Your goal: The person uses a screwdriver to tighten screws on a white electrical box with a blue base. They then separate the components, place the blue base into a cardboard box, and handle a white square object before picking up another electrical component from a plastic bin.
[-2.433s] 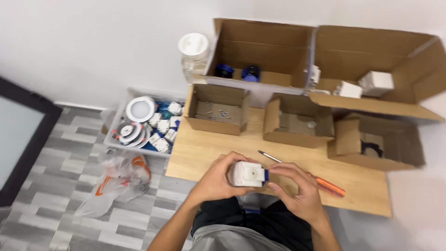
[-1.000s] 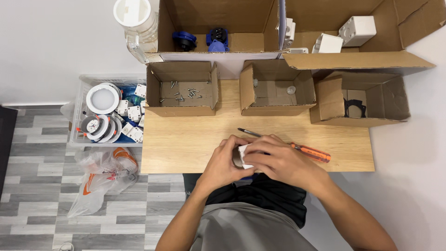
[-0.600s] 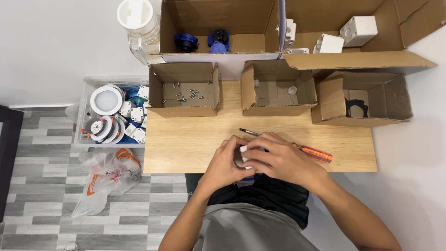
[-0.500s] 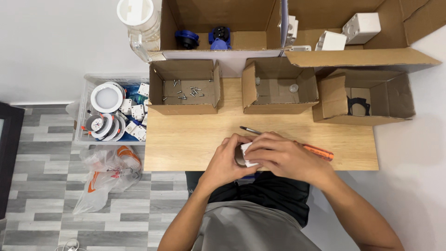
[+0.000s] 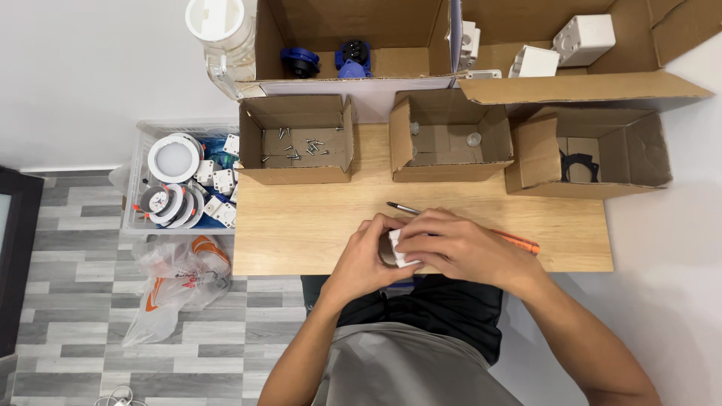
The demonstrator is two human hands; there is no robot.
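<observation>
Here, wooden table (image 5: 301,225) — grey tiled floor (image 5: 68,316); hands (image 5: 421,252) apparently clasp white part (image 5: 398,252).

A light wooden counter (image 5: 301,225) stands against the white wall, and along its far edge sit three open cardboard boxes: the left box (image 5: 295,174) holds loose screws, the middle box (image 5: 451,171) a few small clear bits, the right box (image 5: 587,188) a dark part. An orange-handled screwdriver (image 5: 519,241) lies flat near the front edge. On the grey tiled floor (image 5: 68,353) beside the counter rest a clear bin (image 5: 135,192) of round white fittings and a crumpled plastic bag (image 5: 180,282).
</observation>
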